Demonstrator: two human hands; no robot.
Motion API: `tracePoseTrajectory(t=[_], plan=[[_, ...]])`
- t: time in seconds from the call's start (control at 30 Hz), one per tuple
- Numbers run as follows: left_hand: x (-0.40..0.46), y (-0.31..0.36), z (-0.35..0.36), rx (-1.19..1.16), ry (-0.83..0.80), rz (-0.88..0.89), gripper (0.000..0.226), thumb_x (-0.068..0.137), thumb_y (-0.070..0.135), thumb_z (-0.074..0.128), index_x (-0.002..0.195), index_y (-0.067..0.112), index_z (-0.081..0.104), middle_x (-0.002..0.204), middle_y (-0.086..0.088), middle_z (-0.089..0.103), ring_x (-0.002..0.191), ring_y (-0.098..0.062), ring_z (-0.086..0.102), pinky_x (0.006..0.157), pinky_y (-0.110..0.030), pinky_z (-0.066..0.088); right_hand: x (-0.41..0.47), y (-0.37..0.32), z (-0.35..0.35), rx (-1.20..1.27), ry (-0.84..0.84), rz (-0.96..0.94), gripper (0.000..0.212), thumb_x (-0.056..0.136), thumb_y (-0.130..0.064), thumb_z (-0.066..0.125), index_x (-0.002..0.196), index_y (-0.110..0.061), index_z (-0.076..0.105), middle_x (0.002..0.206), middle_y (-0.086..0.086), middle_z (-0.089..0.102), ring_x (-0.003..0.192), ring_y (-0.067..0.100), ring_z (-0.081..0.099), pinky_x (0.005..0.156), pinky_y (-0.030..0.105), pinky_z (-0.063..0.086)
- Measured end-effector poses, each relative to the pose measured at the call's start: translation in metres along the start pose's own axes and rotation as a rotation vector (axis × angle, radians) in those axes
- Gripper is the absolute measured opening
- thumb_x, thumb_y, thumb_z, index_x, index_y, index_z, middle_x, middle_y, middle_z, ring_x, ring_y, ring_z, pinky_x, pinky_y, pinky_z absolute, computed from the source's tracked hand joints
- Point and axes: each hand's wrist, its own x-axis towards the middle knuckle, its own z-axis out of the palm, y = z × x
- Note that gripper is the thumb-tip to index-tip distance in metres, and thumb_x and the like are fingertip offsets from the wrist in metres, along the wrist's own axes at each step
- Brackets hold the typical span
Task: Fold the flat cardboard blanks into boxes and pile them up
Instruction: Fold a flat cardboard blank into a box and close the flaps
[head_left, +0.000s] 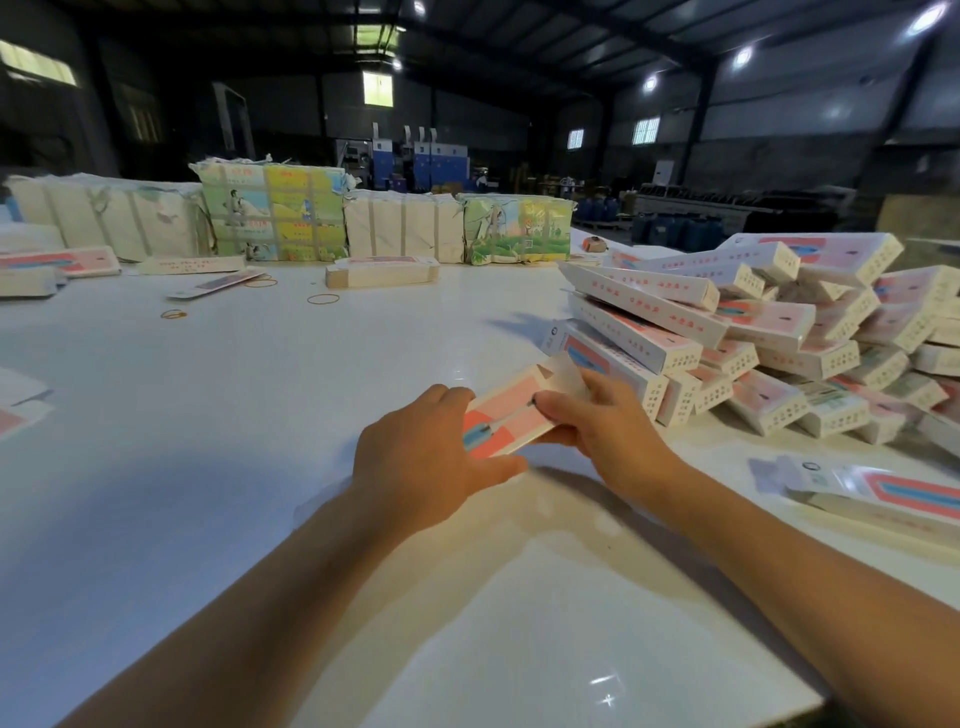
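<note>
From the head camera, both hands work on one pink-and-white box (511, 415) held just above the white table (260, 415), near the middle of its right half. The left hand (431, 457) grips the near end, thumb along the lower edge and fingers curled over the top. The right hand (602, 421) pinches the far half, thumb on the printed face, fingers underneath. The far end of the box looks open, with a pale flap (563, 376) sticking out; whether the near end is closed cannot be told, since the left hand covers it.

Just beyond the right hand, a loose pile of finished boxes (779, 332) spreads toward the table's right edge. A stack of flat blanks (883, 499) lies at the near right edge, and another small stack (382, 273) sits toward the far side, in front of wrapped bundles (272, 213) lined along the far edge. Rubber bands (323, 299) lie scattered on the left half.

The step in hand seems to be closing the far end. To do it well, the left hand should keep the body squared so the walls do not collapse, while the right thumb folds the flap along its crease and tucks it fully inside. Only then should the box go onto the pile, laid flat against its neighbours so nothing slides.
</note>
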Motion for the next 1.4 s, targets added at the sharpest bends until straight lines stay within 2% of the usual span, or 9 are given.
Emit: tracePoseTrajectory(t=[0.1,0.17,0.27,0.4,0.6,0.9,1.07,1.23,1.4], plan=[[0.001,0.007,0.003,0.061,0.063,-0.039,0.071,0.073,0.076,0.050,0.122,0.027,0.043,0.114,0.009,0.053,0.086,-0.013,0.050,0.070,-0.025,0.040,-0.009,0.007,0.009,-0.735,0.078,-0.357,0.018,0.101,-0.022,0.036,0.093,-0.019,0.052,0.080,-0.007,0.061,0.073,0.008,0.061,0.066,0.017,0.046],[0.001,0.010,0.004,0.100,0.088,-0.060,0.068,0.074,0.076,0.050,0.120,0.026,0.043,0.111,0.007,0.054,0.084,-0.013,0.048,0.068,-0.025,0.038,-0.011,0.005,0.013,-0.841,0.078,-0.464,0.021,0.101,-0.027,0.029,0.087,-0.023,0.044,0.073,-0.014,0.050,0.067,0.002,0.051,0.058,0.012,0.036],[0.000,0.010,0.005,0.117,0.082,-0.070,0.069,0.073,0.076,0.049,0.121,0.028,0.040,0.111,0.008,0.053,0.084,-0.012,0.047,0.068,-0.024,0.038,-0.012,0.003,0.012,-0.796,0.059,-0.417,0.024,0.101,-0.030,0.032,0.089,-0.017,0.049,0.077,-0.005,0.058,0.072,0.008,0.056,0.059,0.017,0.042],[-0.001,0.006,0.003,0.097,0.101,-0.067,0.070,0.071,0.078,0.049,0.121,0.029,0.040,0.109,0.010,0.051,0.081,-0.010,0.046,0.066,-0.024,0.037,-0.012,-0.005,0.014,-0.168,0.075,-0.139,0.038,0.100,-0.035,0.042,0.084,-0.022,0.073,0.083,-0.002,0.073,0.086,0.017,0.069,0.076,0.026,0.058],[-0.003,0.002,0.002,0.085,0.139,-0.029,0.067,0.072,0.077,0.050,0.119,0.030,0.040,0.110,0.011,0.052,0.080,-0.009,0.045,0.065,-0.023,0.037,-0.005,-0.008,0.008,0.157,0.037,0.036,0.034,0.097,-0.011,0.049,0.081,-0.019,0.078,0.088,0.006,0.075,0.089,0.022,0.071,0.077,0.029,0.057],[-0.003,0.000,0.002,0.073,0.110,-0.003,0.070,0.071,0.076,0.049,0.123,0.030,0.039,0.119,0.011,0.052,0.090,-0.010,0.051,0.067,-0.022,0.037,-0.008,-0.010,0.007,0.078,0.065,-0.021,0.039,0.098,-0.015,0.047,0.083,-0.032,0.078,0.090,0.001,0.075,0.090,0.020,0.071,0.073,0.029,0.057],[-0.003,-0.001,0.003,0.142,0.147,0.027,0.071,0.073,0.076,0.049,0.126,0.029,0.038,0.117,0.010,0.053,0.094,-0.010,0.054,0.072,-0.022,0.045,-0.009,-0.010,0.007,-0.027,0.039,-0.068,0.058,0.097,-0.002,0.043,0.073,-0.043,0.076,0.082,-0.019,0.073,0.083,0.006,0.070,0.065,0.018,0.055],[-0.001,0.002,0.005,0.198,0.176,0.037,0.069,0.076,0.073,0.051,0.126,0.028,0.038,0.115,0.009,0.052,0.098,-0.013,0.057,0.070,-0.024,0.042,-0.014,-0.008,0.010,-0.290,0.091,-0.182,0.032,0.093,0.000,0.039,0.086,-0.004,0.070,0.078,0.003,0.069,0.076,0.007,0.067,0.072,0.028,0.058],[-0.002,0.010,0.007,0.277,0.229,0.037,0.062,0.079,0.070,0.051,0.121,0.026,0.041,0.107,0.007,0.051,0.091,-0.014,0.056,0.064,-0.025,0.037,-0.018,-0.003,0.016,-0.643,0.133,-0.336,0.021,0.098,-0.010,0.041,0.086,-0.009,0.059,0.074,0.002,0.068,0.072,0.015,0.064,0.066,0.031,0.051]])
